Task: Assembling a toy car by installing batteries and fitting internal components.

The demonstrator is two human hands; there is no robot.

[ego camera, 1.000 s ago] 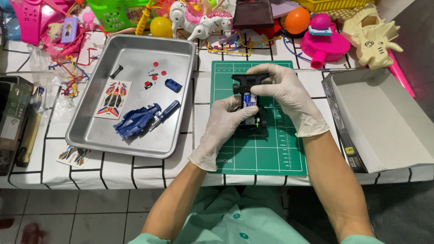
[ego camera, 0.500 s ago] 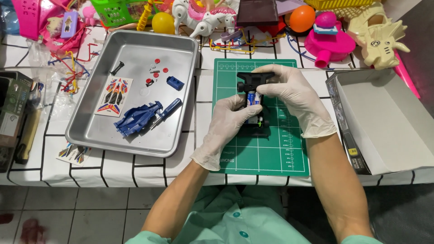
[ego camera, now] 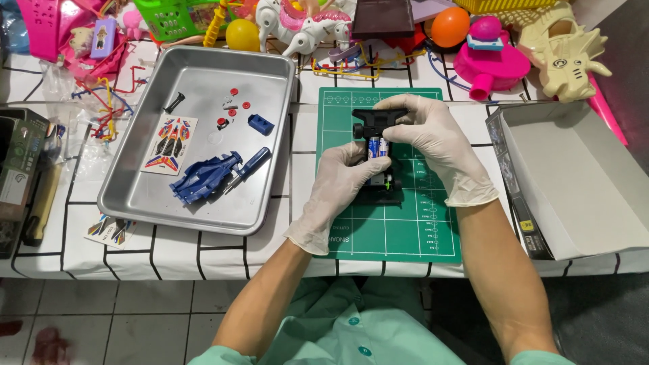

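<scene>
A black toy car chassis (ego camera: 376,123) with batteries in its middle rests on the green cutting mat (ego camera: 405,223). My left hand (ego camera: 341,182), in a white glove, grips the chassis from the left side. My right hand (ego camera: 433,138), also gloved, holds its far end from the right. To the left stands a metal tray (ego camera: 270,74) holding a blue car body shell (ego camera: 203,179), a blue-handled screwdriver (ego camera: 251,162), a sticker sheet (ego camera: 170,143), a small blue block (ego camera: 260,124) and several small red and black parts.
An open grey cardboard box (ego camera: 574,169) sits at the right. Colourful plastic toys crowd the far edge: a yellow ball (ego camera: 242,34), an orange ball (ego camera: 449,26), a pink toy (ego camera: 490,57), a cream dinosaur skull (ego camera: 564,57). Dark devices (ego camera: 17,169) lie at the left edge.
Both hands stay on the chassis with only slight finger shifts. The camera view has shifted a little.
</scene>
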